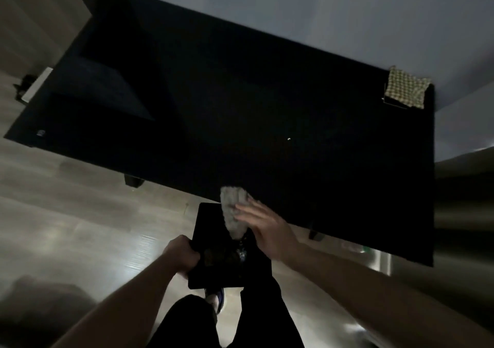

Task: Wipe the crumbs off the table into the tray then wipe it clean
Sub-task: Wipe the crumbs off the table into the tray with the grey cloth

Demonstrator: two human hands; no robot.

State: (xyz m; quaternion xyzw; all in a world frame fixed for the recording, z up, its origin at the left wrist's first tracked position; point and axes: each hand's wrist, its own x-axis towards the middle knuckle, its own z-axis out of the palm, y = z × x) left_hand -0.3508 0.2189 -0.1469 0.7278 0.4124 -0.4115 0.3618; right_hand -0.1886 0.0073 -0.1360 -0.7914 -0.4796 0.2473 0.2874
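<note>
We look down in a dim room on a black, smooth, rectangular tabletop (240, 101) set against a pale wall (347, 8), with a streaky grey wood-look floor (66, 214) around it. At the tabletop's near edge lies a pale grey, fuzzy cloth (232, 208), bunched into a long lump that hangs over the edge and down toward the tray (211, 230). Our right hand (260, 224) rests on the cloth with its fingers spread and nearly straight, pressing it flat against the edge rather than gripping it. The tray is a flat, dark, rectangular board with rounded corners, held just below and against the tabletop's edge, partly under the cloth. Our left hand (183, 255) grasps the tray's left rim, fingers curled round it. On the tray's middle we see a small heap of dark bits and some glinting specks (242, 252); what they are made of is too dim to tell. Out on the tabletop, well apart from the cloth, one tiny pale crumb (288, 139) remains. In the far right corner lies a folded, checked, yellowish-green cloth (406, 88) with a woven look. Below the tray we see our black trouser legs (262, 307) and one dark shoe (217, 295).
</note>
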